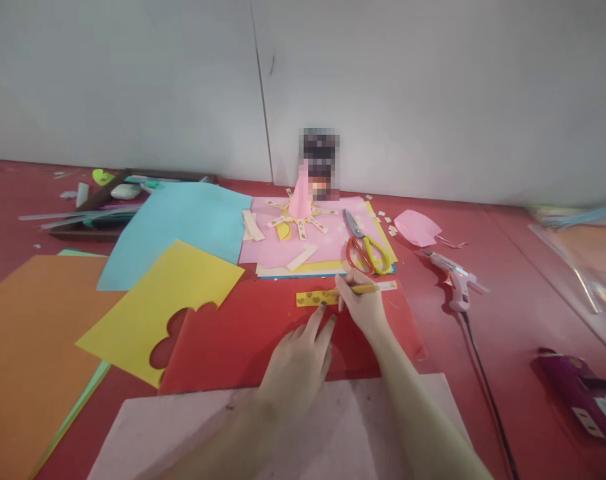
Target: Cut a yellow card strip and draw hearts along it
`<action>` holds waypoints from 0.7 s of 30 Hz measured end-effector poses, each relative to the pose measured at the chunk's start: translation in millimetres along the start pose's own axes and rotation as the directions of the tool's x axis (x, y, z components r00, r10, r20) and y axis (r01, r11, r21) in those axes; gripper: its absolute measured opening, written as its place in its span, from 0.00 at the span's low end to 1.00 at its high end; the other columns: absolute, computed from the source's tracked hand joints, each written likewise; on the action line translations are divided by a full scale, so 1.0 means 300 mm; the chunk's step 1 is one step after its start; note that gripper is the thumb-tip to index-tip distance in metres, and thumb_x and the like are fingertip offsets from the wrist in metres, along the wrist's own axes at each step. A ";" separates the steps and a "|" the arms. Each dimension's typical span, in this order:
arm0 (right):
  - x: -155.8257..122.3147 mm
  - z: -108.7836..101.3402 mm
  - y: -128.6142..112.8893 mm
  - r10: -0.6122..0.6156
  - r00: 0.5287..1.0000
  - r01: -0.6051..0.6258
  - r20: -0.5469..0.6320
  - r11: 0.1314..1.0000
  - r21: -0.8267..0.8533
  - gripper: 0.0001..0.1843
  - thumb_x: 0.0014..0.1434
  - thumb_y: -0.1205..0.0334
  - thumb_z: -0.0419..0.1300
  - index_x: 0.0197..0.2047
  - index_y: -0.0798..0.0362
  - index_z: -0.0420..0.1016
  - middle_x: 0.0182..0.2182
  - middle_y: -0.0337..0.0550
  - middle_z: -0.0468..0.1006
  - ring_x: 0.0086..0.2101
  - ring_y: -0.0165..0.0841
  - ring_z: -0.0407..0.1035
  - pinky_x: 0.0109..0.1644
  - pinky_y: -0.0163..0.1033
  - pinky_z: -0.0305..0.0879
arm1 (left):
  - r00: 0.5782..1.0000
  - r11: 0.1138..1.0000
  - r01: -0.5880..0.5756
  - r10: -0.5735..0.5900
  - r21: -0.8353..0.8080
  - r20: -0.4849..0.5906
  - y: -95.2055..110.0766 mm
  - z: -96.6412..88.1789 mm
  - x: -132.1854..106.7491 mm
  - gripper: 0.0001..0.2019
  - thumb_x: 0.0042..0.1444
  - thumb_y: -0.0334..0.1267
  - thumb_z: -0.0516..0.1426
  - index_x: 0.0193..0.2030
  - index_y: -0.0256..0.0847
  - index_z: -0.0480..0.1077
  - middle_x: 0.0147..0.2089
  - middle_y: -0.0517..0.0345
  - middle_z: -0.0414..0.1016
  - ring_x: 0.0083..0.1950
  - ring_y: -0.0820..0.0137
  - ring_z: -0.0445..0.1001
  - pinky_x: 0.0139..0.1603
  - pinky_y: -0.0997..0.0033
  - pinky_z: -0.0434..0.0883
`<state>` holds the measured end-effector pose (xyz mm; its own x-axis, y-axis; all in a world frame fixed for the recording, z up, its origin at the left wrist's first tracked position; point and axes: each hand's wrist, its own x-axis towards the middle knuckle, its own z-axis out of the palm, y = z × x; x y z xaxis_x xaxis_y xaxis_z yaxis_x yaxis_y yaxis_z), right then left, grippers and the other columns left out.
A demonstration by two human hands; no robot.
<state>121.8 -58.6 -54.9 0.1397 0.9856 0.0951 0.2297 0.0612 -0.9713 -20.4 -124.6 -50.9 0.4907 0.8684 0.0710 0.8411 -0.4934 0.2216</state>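
Note:
My right hand (363,305) grips a yellow pen (364,289), its tip resting over a small yellow paper strip (307,299) marked with dark heart shapes. Stretched out flat, my left hand (300,357) presses the lower edge of that strip with a fingertip. Under both lies a red sheet (243,340). Just beyond my right hand are scissors with one red and one yellow handle (367,247). Farther back, a pink paper cone (300,197) stands upright among decorated strips (301,230) that spread outward like rays.
A pink glue gun (457,280) with a black cord lies at right, near a purple power strip (580,393). Yellow cut-out paper (147,307), blue paper (183,233) and orange paper (43,347) cover the left. A dark tray (87,235) sits behind them, near the wall (133,87).

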 end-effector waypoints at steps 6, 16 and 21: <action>0.006 -0.002 0.025 0.025 1.000 -0.025 0.009 0.998 0.061 0.17 0.55 0.53 0.55 0.20 0.50 0.55 0.08 0.29 0.62 0.12 0.26 0.60 0.23 0.32 0.61 | 1.000 1.000 0.001 -0.001 -0.001 0.000 -0.005 0.003 0.002 0.20 0.57 0.32 0.45 0.57 0.40 0.60 0.59 0.49 0.63 0.41 0.65 0.74 0.39 0.61 0.74; 0.003 -0.004 0.021 0.022 1.000 -0.022 0.008 0.999 0.025 0.17 0.55 0.55 0.54 0.20 0.50 0.54 0.08 0.28 0.61 0.12 0.25 0.59 0.21 0.31 0.59 | 1.000 1.000 0.013 -0.013 -0.014 -0.010 0.000 -0.004 0.003 0.19 0.58 0.31 0.44 0.56 0.40 0.61 0.58 0.49 0.63 0.36 0.67 0.74 0.35 0.61 0.74; 0.004 -0.008 0.014 0.011 1.000 -0.011 0.016 1.000 0.014 0.16 0.55 0.56 0.54 0.20 0.50 0.54 0.08 0.29 0.63 0.13 0.26 0.61 0.25 0.32 0.60 | 1.000 1.000 0.014 -0.014 -0.016 -0.015 -0.002 -0.002 0.004 0.20 0.58 0.31 0.44 0.57 0.41 0.60 0.58 0.49 0.64 0.36 0.66 0.74 0.35 0.61 0.74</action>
<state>125.3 -57.5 -58.3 0.1266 0.9887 0.0809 0.2146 0.0523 -0.9753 -20.5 -123.3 -50.2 0.4756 0.8758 0.0827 0.8439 -0.4807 0.2381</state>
